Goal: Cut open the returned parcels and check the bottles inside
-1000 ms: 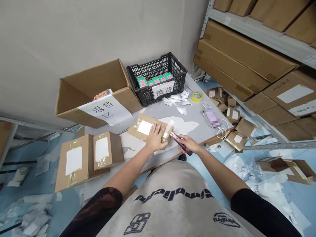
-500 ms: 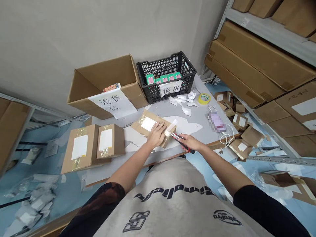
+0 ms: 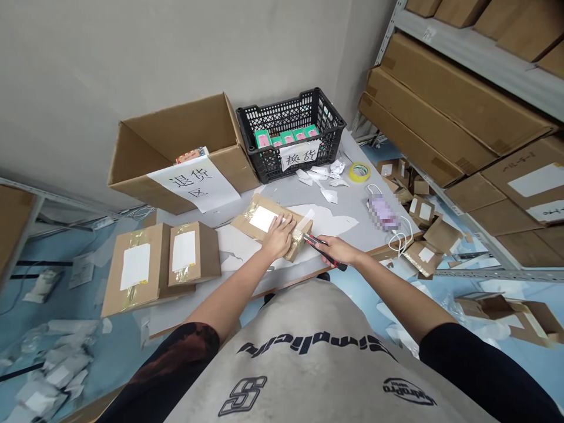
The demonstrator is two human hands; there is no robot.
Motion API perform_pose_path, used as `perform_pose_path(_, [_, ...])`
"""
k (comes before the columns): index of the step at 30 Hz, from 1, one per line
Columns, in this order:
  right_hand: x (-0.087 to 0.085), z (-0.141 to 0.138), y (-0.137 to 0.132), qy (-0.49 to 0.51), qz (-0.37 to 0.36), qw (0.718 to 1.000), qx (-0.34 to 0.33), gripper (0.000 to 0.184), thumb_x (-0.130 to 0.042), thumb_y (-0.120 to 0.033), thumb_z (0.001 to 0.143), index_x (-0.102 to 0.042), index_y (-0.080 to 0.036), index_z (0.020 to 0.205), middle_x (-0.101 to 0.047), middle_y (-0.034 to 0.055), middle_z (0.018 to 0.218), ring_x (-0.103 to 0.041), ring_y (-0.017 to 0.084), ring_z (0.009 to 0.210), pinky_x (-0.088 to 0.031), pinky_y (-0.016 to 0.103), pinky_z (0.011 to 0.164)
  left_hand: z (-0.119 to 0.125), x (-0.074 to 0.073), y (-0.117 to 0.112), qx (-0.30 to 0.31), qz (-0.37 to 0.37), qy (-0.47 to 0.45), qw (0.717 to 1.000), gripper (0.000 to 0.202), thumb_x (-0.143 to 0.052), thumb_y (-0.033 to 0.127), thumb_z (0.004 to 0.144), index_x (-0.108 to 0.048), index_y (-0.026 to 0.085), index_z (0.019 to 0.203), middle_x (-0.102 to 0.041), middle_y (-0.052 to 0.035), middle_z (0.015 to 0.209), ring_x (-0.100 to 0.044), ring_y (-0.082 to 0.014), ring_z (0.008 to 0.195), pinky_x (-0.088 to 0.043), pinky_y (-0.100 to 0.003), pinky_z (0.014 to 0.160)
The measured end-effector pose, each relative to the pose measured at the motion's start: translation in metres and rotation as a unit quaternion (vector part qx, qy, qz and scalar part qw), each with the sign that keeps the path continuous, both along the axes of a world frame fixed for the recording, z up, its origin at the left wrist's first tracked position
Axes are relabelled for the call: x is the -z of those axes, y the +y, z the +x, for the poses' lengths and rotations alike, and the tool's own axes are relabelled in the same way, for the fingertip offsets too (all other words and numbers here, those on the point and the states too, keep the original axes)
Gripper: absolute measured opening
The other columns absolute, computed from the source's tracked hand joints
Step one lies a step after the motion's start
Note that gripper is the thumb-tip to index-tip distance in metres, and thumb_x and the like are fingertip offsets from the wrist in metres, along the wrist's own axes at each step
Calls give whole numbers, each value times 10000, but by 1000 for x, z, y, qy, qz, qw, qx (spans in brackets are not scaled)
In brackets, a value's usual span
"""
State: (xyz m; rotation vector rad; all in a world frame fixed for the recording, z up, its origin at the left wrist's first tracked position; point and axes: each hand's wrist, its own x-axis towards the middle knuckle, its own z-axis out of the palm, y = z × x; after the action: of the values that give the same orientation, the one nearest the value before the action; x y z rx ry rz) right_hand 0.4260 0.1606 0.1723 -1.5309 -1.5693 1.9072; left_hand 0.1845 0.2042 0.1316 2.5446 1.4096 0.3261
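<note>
A small taped cardboard box (image 3: 282, 210) with a white label lies at an angle near the table's front edge. My left hand (image 3: 279, 236) rests on top of it, fingers stretched out over the cardboard. In my closed right hand (image 3: 337, 249) is a red and black utility knife (image 3: 324, 247). Its tip meets the taped right end of the box; whether the blade is in the tape I cannot tell. A white paper strip (image 3: 304, 221) lies on the box near that end.
Two taped boxes, a larger one (image 3: 134, 267) and a smaller one (image 3: 194, 252), stand left. Behind are a big open carton (image 3: 176, 129) and a black crate (image 3: 291, 126) holding green-pink boxes. Yellow tape (image 3: 359, 171), paper scraps (image 3: 328, 194) and a cabled phone (image 3: 382, 211) lie right.
The view has shifted slightly, moving the surroundings a little left. My left hand stays on the box, and the knife remains at its right end with hardly any visible movement.
</note>
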Motion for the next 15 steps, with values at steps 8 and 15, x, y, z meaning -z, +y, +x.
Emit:
perform_pose_path(8, [0,-5,-1,0,1,1000,5,234,-528,-430,935,-552,-224,1044,-570,-49,511,-524,111,386,-414,186,352,0,1,0,8,-2,2,1000,587,-360,178,897,-367,166,1483,-352,-69,1555,-136,-299,1489,-184,-554,1198])
perform_pose_path(15, [-2,-10,-7,41,-62,996,45,214,-500,-417,952,-523,-215,1018,-568,-45,509,-517,114,379,-425,193,349,1,0,-1,1,-11,-3,1000,592,-359,170,892,-364,164,1484,-332,-65,1565,-143,-303,1487,-184,-554,1198])
